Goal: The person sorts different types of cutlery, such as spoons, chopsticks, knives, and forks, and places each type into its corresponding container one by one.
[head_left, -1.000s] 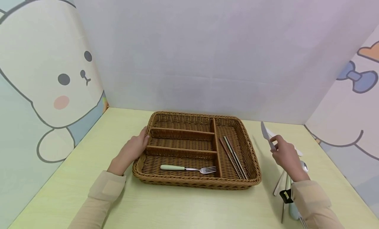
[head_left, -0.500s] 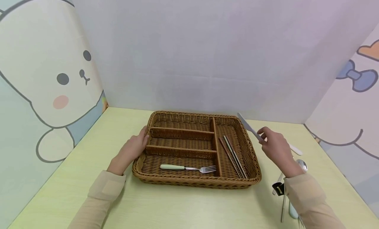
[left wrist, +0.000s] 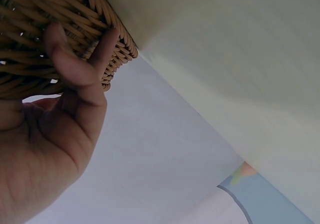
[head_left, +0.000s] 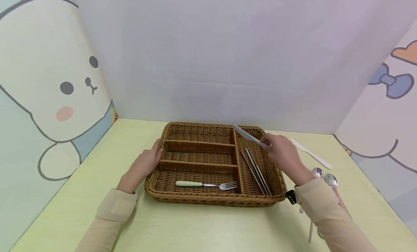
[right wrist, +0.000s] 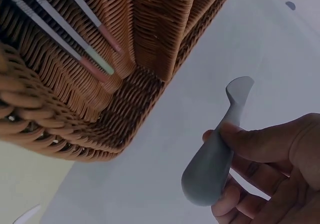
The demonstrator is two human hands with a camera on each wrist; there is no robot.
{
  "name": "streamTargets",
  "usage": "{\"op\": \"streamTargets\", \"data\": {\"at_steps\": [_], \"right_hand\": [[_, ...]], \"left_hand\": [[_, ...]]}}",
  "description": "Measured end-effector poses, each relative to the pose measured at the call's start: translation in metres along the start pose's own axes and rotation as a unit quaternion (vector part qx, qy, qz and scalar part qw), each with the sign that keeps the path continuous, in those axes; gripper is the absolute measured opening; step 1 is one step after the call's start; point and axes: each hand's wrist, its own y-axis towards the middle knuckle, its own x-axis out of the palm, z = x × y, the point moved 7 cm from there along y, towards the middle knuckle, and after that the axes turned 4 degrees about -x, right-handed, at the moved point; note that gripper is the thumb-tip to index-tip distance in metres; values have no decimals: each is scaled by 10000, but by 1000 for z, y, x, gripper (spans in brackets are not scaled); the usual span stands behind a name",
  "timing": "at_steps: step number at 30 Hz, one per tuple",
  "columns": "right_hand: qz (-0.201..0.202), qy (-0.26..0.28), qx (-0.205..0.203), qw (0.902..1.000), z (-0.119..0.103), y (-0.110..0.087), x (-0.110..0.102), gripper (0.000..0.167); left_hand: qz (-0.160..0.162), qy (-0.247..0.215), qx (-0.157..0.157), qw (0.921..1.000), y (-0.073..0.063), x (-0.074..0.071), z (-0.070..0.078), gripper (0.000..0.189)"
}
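Note:
A brown wicker cutlery tray (head_left: 202, 198) with dividers sits on the table. My left hand (head_left: 146, 164) grips its left rim; in the left wrist view those fingers (left wrist: 75, 67) lie against the weave. Over the tray's right compartment, my right hand (head_left: 282, 152) pinches a grey table knife (head_left: 249, 137) by the handle, its blade pointing toward the back left. The right wrist view shows the thick handle end (right wrist: 205, 179) between thumb and fingers. Several chopsticks (head_left: 256, 168) lie in the right compartment. A fork (head_left: 190, 184) with a pale green handle lies in the front left compartment.
On the table to the right lie a white knife (head_left: 311, 153) and two spoons, one silver-bowled spoon (head_left: 317, 172) beside another spoon (head_left: 331, 180) with a pink handle. My right sleeve (head_left: 320, 199) covers part of the cutlery there. A pale wall (head_left: 224, 63) stands behind the tray.
My right hand has carried the knife leftward from the table's right side to over the tray's right compartment. The left hand and tray stay in place.

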Motion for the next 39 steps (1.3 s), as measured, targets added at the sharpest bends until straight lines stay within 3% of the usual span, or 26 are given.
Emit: {"op": "streamTargets", "data": {"at_steps": [10,18,25,39], "right_hand": [[-237,-250,-469,9983,-36,22,25,12],[-680,-533,-963,9916,-65,28,51,14],[-1002,-741,-1179,9852,-76,34,70,15],[-1593,-631,-1405,9751,-92,37,93,15]], "left_hand": [[2,-17,-23,10000,2,1,0,52],[26,19,-4,10000,0,0,0,52],[31,15,-8,10000,0,-1,0,52],[-5,-5,-29,10000,0,0,-1,53]]}}
